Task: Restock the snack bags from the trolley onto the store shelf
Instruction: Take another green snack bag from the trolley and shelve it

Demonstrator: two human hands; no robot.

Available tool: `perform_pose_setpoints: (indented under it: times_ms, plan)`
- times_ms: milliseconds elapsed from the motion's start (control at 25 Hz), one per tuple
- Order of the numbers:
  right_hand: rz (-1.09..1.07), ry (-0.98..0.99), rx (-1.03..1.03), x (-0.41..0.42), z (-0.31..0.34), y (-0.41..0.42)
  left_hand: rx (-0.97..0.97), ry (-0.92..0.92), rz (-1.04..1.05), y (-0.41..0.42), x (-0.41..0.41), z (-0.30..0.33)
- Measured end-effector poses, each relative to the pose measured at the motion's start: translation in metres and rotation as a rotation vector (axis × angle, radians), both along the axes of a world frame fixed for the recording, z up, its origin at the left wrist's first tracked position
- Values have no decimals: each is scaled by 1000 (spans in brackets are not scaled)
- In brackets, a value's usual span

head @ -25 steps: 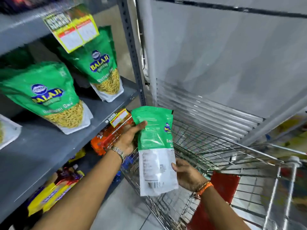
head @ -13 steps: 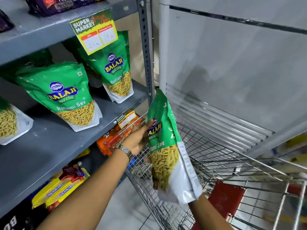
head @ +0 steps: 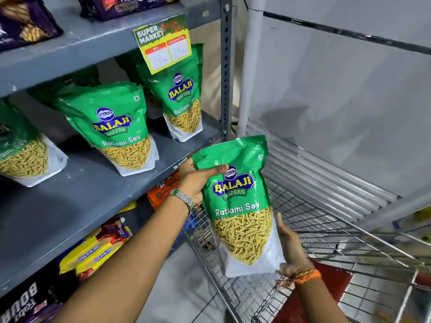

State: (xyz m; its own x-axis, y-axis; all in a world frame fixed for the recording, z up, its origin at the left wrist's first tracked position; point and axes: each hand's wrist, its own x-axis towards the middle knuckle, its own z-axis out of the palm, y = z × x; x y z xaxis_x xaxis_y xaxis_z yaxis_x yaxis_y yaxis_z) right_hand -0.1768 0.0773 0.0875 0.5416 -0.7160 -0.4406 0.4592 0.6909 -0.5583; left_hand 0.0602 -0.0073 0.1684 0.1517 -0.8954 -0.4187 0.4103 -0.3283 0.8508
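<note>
I hold a green Balaji Ratlami Sev snack bag (head: 240,201) upright, front facing me, over the wire trolley (head: 326,231). My left hand (head: 198,180) grips its upper left edge, thumb across the front. My right hand (head: 291,248) supports its lower right side from behind, fingers mostly hidden by the bag. On the grey shelf (head: 88,197) to the left stand three matching green bags: one at the left edge (head: 21,150), one in the middle (head: 116,127), one at the back right (head: 182,99).
A yellow price tag (head: 163,43) hangs from the upper shelf (head: 77,45), which carries dark purple packs (head: 25,19). Orange packs (head: 163,190) and yellow packs (head: 95,250) fill the lower shelf. A grey upright post (head: 225,66) ends the rack. A red item (head: 326,290) lies low in the trolley.
The bag has been turned from back-facing through edge-on to front-facing and raised slightly toward the shelf. The view has shifted upward and left, showing more of the shelves.
</note>
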Motion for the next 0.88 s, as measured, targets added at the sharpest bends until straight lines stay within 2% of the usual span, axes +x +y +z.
perform_pose_setpoints:
  times_ms: [120,320,440,560,720,880]
  plan:
    - [68,71,-171,-1,15,-2,-35,-54,118,7,9,6]
    - [369,286,-399,24,24,-11,-19,-147,296,16,34,15]
    - [334,470,-461,46,32,-12,-8,-142,369,18,60,-1]
    - [307,430,-476,73,38,-11,-54,-94,457,41,81,16]
    - [382,409,-483,138,47,-18,-116,-40,635,77,130,43]
    - [542,452,-762,238,64,-29,-205,-69,813,113,211,78]
